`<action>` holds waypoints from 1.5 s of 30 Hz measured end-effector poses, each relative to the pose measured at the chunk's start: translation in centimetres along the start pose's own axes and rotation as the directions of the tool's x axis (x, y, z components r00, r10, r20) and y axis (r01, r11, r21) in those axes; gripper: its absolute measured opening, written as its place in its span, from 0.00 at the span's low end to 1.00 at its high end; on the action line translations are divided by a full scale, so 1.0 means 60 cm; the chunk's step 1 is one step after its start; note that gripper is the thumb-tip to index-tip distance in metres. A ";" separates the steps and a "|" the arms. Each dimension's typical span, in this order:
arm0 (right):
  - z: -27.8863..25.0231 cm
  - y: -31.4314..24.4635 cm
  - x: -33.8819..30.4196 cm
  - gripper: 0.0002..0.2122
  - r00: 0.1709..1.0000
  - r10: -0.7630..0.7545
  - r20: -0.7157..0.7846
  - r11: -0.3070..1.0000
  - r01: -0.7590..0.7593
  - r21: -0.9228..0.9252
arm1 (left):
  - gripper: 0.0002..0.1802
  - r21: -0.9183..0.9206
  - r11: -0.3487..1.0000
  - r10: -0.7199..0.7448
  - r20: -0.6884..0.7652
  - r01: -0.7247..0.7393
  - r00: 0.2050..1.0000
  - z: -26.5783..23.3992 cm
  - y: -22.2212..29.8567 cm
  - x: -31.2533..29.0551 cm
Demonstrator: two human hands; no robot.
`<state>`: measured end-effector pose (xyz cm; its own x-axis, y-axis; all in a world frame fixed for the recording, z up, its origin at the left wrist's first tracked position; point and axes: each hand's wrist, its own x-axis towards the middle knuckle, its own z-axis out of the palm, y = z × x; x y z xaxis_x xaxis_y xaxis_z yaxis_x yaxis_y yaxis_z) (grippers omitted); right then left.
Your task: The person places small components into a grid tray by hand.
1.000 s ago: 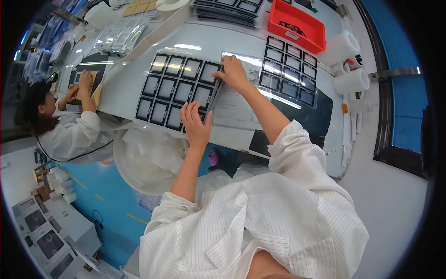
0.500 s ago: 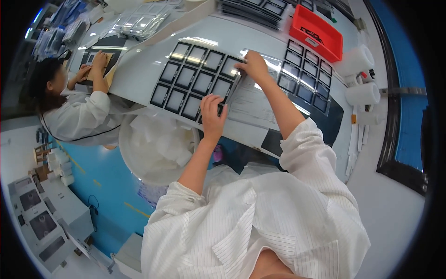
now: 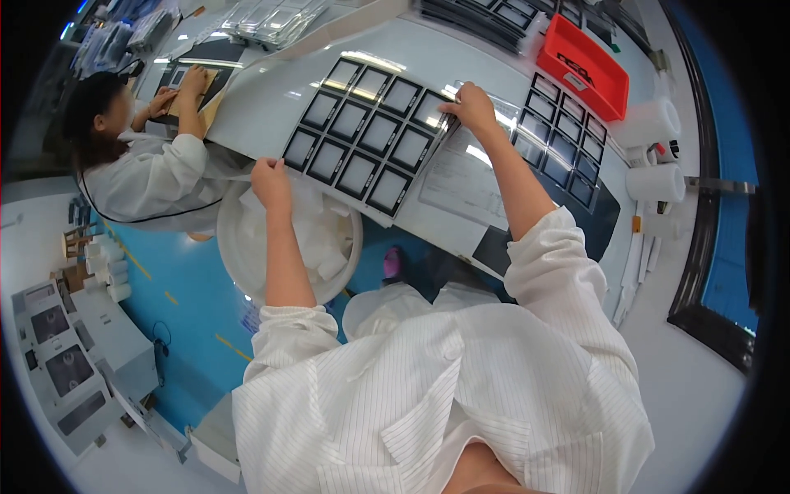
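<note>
A sheet of black square frames with pale centres (image 3: 368,132) lies on the light worktable in front of me. My left hand (image 3: 273,183) is closed in a pinch at its near left corner. At the far right corner of the same sheet, my right hand (image 3: 475,107) has its thumb and fingers closed on the edge. A clear sheet with faint markings (image 3: 461,183) lies on the table under my right forearm. Farther right, a second sheet of black frames (image 3: 561,136) rests over a dark mat (image 3: 599,216).
A red tray (image 3: 605,86) holding small black parts stands at the back right, near white rolls (image 3: 656,183). Stacked black frames (image 3: 477,29) lie at the back. A round white bin (image 3: 355,247) of pale scraps is below the table edge. A co-worker (image 3: 140,177) sits at left.
My left hand has moved left from the sheet's near right part to its near left corner, and its spread fingers have closed. My right hand stays at the far right corner.
</note>
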<state>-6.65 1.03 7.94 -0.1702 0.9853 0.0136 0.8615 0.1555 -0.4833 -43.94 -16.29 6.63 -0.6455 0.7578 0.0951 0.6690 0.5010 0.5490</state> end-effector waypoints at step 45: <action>-0.255 -0.039 -0.593 0.43 0.906 0.146 0.398 0.978 -0.193 0.080 | 0.05 -0.747 0.425 0.802 0.572 0.511 0.169 0.012 0.226 -0.484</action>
<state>4.71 -33.30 21.96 -0.2185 0.8872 -0.4064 0.8371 -0.0436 -0.5453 -15.84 -31.23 10.68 0.6385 0.7694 -0.0186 -0.3207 0.2879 0.9024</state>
